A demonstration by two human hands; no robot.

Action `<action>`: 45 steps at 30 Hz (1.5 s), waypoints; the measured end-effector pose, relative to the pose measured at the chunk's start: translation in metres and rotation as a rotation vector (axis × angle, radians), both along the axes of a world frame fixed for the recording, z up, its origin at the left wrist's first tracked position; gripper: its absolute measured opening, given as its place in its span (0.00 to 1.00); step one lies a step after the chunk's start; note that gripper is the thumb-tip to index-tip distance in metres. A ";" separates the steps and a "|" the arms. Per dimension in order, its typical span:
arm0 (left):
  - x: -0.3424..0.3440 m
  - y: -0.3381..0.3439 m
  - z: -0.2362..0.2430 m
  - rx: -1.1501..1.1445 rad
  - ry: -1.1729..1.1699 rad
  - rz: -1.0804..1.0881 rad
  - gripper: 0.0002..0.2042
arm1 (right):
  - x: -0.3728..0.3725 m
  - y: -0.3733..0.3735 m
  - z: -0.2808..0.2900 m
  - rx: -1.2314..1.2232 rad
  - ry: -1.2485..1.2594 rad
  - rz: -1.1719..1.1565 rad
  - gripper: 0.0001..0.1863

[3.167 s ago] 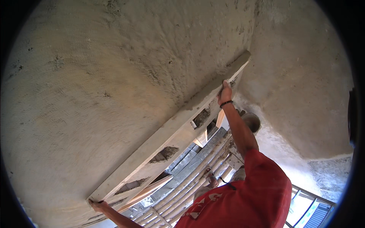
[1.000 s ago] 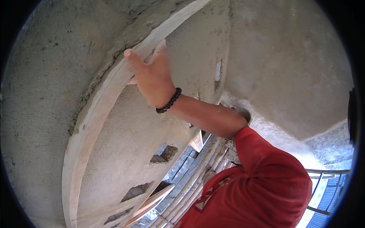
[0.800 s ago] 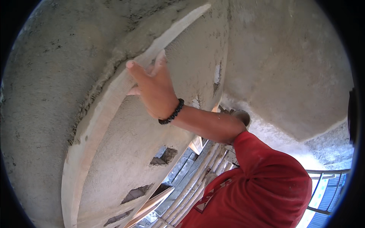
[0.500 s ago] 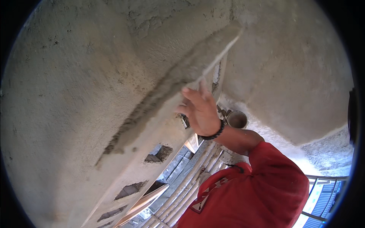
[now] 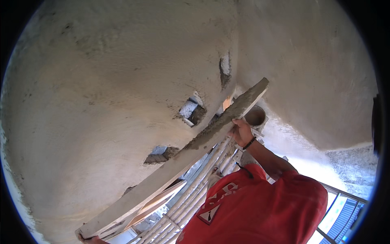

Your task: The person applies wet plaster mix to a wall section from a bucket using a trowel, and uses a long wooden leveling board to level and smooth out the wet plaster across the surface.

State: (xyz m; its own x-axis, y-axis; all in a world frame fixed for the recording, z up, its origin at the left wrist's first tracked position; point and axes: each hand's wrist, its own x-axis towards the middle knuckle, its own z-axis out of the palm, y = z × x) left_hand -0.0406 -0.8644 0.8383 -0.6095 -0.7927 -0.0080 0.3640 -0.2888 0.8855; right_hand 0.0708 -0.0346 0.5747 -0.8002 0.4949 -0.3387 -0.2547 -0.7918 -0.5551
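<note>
Right hand [image 5: 242, 134] clasped the board [image 5: 172, 170] by its lower edge, left hand [image 5: 92, 240] its end, open space above poles [image 5: 196, 192].

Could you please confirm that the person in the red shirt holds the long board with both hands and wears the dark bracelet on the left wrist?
Not quite: the dark bracelet is on the right wrist, as the head view shows. The left hand and right hand do hold the long board.

Board [image 5: 162, 177] looks wooden, matt; rough, grainy mortar [image 5: 217, 125] coats its upper edge. Wall [image 5: 101, 122] is matt plaster, faintly rippled. Shirt [image 5: 268, 207] is matt cloth.
</note>
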 end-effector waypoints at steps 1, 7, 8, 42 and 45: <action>-0.006 0.015 0.007 -0.010 -0.010 -0.011 0.16 | 0.006 0.009 -0.013 -0.028 -0.019 0.015 0.18; -0.016 0.126 0.075 -0.345 -0.010 0.065 0.17 | 0.028 0.050 -0.103 -0.178 -0.126 0.019 0.19; -0.015 0.164 0.089 -0.388 0.005 0.044 0.17 | 0.031 0.056 -0.106 -0.218 -0.161 0.038 0.19; 0.019 1.003 -0.049 -1.789 1.027 -0.320 0.16 | 0.294 0.271 -0.324 -0.424 -0.731 -0.530 0.15; 0.026 0.993 -0.025 -1.827 1.026 -0.117 0.14 | 0.311 0.270 -0.351 -0.464 -0.647 -0.490 0.15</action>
